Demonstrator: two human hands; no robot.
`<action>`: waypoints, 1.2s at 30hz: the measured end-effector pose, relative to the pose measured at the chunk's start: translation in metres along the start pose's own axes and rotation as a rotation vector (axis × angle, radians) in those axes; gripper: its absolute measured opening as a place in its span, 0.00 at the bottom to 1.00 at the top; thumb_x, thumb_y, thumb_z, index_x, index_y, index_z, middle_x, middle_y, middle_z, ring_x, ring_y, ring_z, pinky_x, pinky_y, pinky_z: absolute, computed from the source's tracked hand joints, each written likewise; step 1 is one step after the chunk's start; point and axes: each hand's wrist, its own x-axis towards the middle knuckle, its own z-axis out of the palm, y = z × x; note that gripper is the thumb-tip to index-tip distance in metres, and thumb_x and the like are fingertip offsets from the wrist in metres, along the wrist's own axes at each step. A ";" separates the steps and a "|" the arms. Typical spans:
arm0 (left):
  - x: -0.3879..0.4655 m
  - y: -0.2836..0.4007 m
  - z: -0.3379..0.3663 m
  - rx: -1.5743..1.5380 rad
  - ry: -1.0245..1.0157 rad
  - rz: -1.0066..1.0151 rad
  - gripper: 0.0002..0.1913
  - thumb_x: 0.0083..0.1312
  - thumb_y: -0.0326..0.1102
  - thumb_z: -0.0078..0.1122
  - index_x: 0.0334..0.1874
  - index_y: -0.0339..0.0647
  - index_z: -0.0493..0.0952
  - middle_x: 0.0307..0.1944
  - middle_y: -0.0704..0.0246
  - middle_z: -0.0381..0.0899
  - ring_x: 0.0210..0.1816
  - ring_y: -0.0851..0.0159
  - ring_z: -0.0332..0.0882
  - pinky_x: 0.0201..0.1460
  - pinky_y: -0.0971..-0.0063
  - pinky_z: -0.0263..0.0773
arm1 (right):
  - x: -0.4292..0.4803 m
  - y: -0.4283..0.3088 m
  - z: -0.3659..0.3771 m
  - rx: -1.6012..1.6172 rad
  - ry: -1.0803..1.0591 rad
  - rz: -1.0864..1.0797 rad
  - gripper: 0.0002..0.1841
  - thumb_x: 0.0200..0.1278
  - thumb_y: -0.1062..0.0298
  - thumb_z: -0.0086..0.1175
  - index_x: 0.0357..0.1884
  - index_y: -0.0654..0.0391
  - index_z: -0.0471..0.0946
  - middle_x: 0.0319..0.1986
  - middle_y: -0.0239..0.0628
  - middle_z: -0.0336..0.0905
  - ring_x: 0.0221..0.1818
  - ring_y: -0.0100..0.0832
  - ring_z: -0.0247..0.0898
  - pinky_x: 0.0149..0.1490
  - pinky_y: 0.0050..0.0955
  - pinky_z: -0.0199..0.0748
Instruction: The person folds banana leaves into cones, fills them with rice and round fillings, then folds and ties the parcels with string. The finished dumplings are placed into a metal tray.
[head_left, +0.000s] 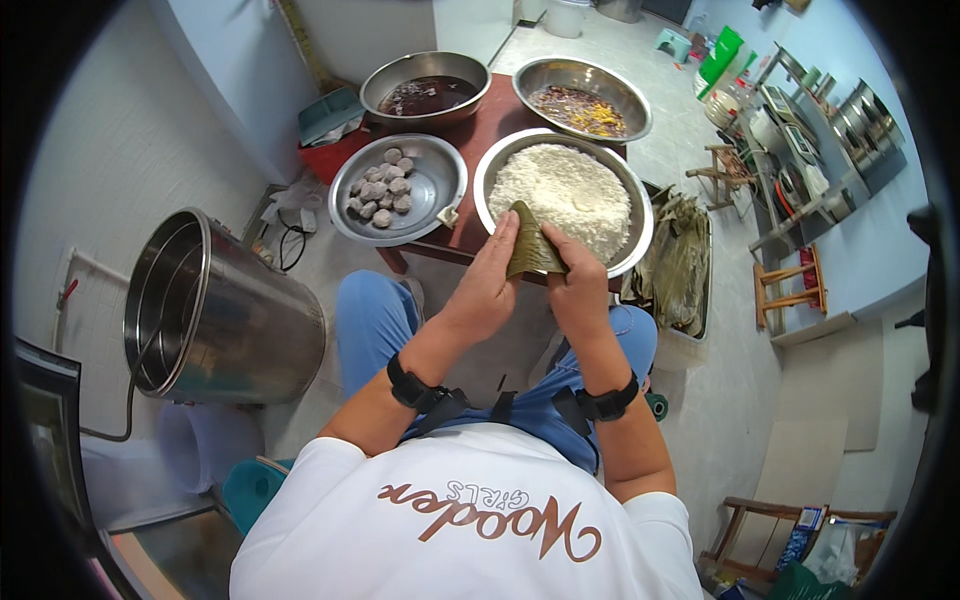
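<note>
A folded green leaf (535, 244) is held between my two hands, over the near rim of a steel basin of white rice (562, 187). My left hand (486, 281) grips the leaf's left side, and my right hand (579, 277) has its right side between thumb and fingers. To the left stands a steel basin (441, 176) with several greyish-purple balls (382, 187) in it. Whether anything lies inside the leaf is hidden from me.
Behind are a basin of dark liquid (424, 94) and one of mixed beans and yellow grains (581, 112), on the red table (466, 150). Right of it, a tray holds long leaves (679, 262). A tall steel pot (247, 315) stands at left, a metal shelf rack (810, 150) at right.
</note>
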 end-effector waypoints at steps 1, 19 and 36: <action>-0.001 -0.001 -0.001 -0.034 0.001 0.005 0.35 0.67 0.18 0.44 0.79 0.32 0.51 0.77 0.50 0.55 0.79 0.51 0.50 0.80 0.66 0.47 | 0.000 0.001 0.001 0.043 -0.020 0.063 0.28 0.52 0.89 0.54 0.58 0.61 0.80 0.52 0.52 0.82 0.56 0.46 0.80 0.60 0.34 0.75; -0.012 -0.030 -0.028 -1.661 -0.059 -0.639 0.22 0.79 0.41 0.49 0.68 0.37 0.68 0.59 0.67 0.78 0.59 0.69 0.77 0.65 0.71 0.71 | 0.018 0.017 0.052 0.174 -0.083 0.064 0.27 0.57 0.79 0.59 0.61 0.52 0.80 0.37 0.32 0.69 0.41 0.30 0.67 0.53 0.25 0.66; -0.048 -0.080 -0.087 -1.739 0.263 -0.542 0.25 0.82 0.46 0.33 0.72 0.40 0.66 0.68 0.61 0.73 0.66 0.60 0.73 0.72 0.63 0.66 | 0.031 0.008 0.124 0.987 -0.600 0.731 0.29 0.65 0.78 0.61 0.68 0.66 0.67 0.56 0.40 0.78 0.55 0.28 0.77 0.61 0.27 0.75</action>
